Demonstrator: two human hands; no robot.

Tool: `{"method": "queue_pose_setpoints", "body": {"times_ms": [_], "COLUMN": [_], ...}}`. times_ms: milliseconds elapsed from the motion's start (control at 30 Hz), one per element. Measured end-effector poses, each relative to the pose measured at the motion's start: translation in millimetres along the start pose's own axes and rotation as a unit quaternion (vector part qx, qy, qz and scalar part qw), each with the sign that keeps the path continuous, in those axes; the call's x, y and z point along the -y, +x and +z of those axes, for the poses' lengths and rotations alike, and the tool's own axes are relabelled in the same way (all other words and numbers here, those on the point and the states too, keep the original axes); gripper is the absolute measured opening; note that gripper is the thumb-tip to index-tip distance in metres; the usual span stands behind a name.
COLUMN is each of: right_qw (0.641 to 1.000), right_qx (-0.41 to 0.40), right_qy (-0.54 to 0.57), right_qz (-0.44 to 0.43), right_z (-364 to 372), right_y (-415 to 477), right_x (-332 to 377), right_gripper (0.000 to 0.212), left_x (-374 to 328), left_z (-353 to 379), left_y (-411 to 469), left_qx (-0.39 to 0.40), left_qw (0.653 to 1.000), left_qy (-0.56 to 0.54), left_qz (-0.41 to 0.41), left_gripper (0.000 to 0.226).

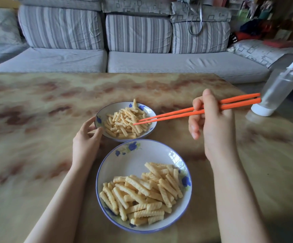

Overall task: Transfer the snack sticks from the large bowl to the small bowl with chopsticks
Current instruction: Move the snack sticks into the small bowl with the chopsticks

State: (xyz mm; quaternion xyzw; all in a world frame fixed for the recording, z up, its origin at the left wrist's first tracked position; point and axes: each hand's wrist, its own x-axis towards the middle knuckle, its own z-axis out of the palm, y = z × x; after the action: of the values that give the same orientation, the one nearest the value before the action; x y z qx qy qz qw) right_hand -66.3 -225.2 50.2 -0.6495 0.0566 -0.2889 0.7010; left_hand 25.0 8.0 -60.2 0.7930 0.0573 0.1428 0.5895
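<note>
Right hand (214, 123) pinches orange chopsticks (177, 115), tips in the small bowl (110, 107); left hand (85, 142) grips its rim. Marbled table (28, 120) spreads left of both hands, sofa (177, 64) beyond.

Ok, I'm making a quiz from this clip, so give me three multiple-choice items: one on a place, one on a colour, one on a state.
1. Where are the tips of the chopsticks?
A) over the small bowl
B) over the large bowl
C) left of both bowls

2. What colour are the chopsticks?
A) black
B) orange
C) white

3. What is the left hand doing?
A) lying flat
B) holding the small bowl
C) making an empty fist

Answers:
1 A, the tips hang within its rim, beyond the large bowl.
2 B, both are plainly orange.
3 B, its fingers curl round that bowl's left side.
</note>
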Motion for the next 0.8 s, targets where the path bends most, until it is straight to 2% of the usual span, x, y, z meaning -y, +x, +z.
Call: {"method": "queue_pose_setpoints", "body": {"times_ms": [133,467,667,800], "right_qw": [1.000,0.997,0.998,0.992], "right_qx": [-0.008,0.047,0.057,0.109], "right_qy": [0.013,-0.035,-0.022,-0.067], "right_qz": [0.011,0.043,0.006,0.005], "right_z": [17.1,34.8,14.9,-11.2], "right_y": [0.6,-4.6,1.7,4.0], "right_x": [-16.1,-35.8,-14.8,3.9], "right_gripper": [0.043,0.043,0.042,0.043], "left_x": [0.5,1.0,0.5,0.5], "left_z": [0.1,0.4,0.6,0.5], "left_y": [1.0,0.8,0.6,0.9], "left_qx": [0.002,-0.001,-0.001,0.001], "left_qw": [1.000,1.000,1.000,1.000], "left_qy": [0.000,-0.001,0.001,0.001], "left_qz": [0.000,0.002,0.000,0.000], "left_gripper": [0.042,0.042,0.043,0.042]}}
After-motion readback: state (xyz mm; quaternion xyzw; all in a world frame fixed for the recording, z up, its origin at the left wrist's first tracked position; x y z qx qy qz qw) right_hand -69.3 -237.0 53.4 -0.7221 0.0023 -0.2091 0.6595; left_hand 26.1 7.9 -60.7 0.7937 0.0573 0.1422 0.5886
